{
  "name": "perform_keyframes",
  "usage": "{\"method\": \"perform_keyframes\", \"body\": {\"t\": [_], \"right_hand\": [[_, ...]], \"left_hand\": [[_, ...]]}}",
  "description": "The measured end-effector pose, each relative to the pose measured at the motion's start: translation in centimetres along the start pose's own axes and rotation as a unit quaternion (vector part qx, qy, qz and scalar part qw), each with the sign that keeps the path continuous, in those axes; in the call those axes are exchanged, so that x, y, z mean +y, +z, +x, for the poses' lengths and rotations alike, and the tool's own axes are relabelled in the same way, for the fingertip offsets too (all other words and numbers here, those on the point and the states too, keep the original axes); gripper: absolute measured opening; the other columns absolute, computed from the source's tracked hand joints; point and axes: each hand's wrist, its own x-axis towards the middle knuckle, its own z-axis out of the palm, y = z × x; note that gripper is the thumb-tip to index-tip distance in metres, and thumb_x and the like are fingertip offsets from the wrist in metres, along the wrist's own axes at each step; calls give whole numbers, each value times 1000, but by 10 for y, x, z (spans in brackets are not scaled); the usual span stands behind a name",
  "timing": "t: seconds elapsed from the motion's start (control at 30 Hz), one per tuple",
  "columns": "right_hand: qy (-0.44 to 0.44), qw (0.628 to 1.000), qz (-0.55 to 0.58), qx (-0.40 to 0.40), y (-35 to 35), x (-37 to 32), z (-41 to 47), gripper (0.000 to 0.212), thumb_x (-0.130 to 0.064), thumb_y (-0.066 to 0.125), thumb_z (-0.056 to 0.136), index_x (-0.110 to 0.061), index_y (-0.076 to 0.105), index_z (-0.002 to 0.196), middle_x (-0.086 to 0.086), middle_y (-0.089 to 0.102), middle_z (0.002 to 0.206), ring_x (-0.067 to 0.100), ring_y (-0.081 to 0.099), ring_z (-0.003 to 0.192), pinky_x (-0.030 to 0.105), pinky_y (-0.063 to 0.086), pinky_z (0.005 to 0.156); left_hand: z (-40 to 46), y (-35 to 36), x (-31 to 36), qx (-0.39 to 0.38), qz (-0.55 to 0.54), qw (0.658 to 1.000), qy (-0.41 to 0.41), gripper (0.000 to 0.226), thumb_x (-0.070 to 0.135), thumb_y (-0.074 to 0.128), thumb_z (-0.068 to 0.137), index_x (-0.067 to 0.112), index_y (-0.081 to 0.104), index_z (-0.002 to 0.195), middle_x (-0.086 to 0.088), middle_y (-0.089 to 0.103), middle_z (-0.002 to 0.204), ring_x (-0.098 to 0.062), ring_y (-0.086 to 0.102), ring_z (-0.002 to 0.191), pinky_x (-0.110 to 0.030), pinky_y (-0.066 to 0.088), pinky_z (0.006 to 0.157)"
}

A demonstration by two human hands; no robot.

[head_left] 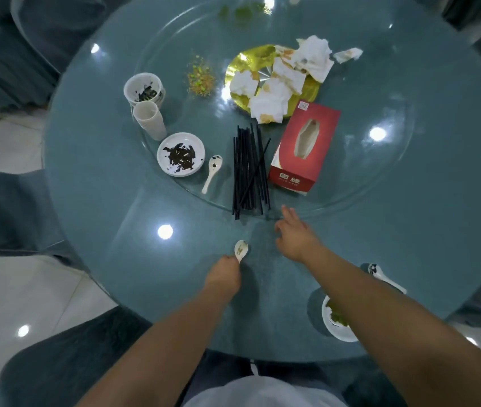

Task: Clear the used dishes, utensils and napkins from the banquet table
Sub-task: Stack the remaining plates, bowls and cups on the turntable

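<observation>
The round table (92,160) carries a glass turntable (380,177) with soiled napkins (286,80), a tissue box (303,148), chopsticks (248,171) and a dish (181,154); the right hand (295,236) reaches with fingers loosely spread toward the chopsticks, holding nothing, while the left hand (224,274) pinches a spoon (241,250) near the table's front

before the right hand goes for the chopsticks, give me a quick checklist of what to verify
1. Left hand grips spoon by its handle: ok.
2. Right hand free, fingers extended: ok.
3. Chopsticks bundled together: not ok, one lies crossed over the rest.
4. Path to chopstick ends unobstructed: ok.
5. Tissue box apart from the chopsticks: ok.
6. Glass turntable stationary: cannot tell.
</observation>
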Motion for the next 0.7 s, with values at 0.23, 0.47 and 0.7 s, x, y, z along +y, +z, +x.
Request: {"method": "perform_keyframes", "body": {"t": [0.23,0.47,0.7], "right_hand": [[5,998,-46,-38,-2,9,6,41,-27,48,95,-11,49,132,1,-10,165,17,-5,152,48,13,121],[8,998,-20,-53,-10,15,5,32,-24,49,94,-11,55,122,2,-5,165,18,0,152,49,14,121],[28,998,-17,-52,-11,25,0,45,-26,49,91,-10,50,133,3,-6,165,19,0,152,48,10,121]], "left_hand": [[-4,0,-6,32,-27,999,-20,18,7,52,92,7,59,108,-15,62,111,-35,64,100,-40,51,82],[0,-42,-15,111,-84,990,-12,13,16,52,94,7,57,102,-14,59,101,-30,58,83,-33,41,65],[26,-105,-8,180,-120,976,-7,16,19,53,93,5,60,92,-17,62,95,-36,62,84,-38,50,70]]}}
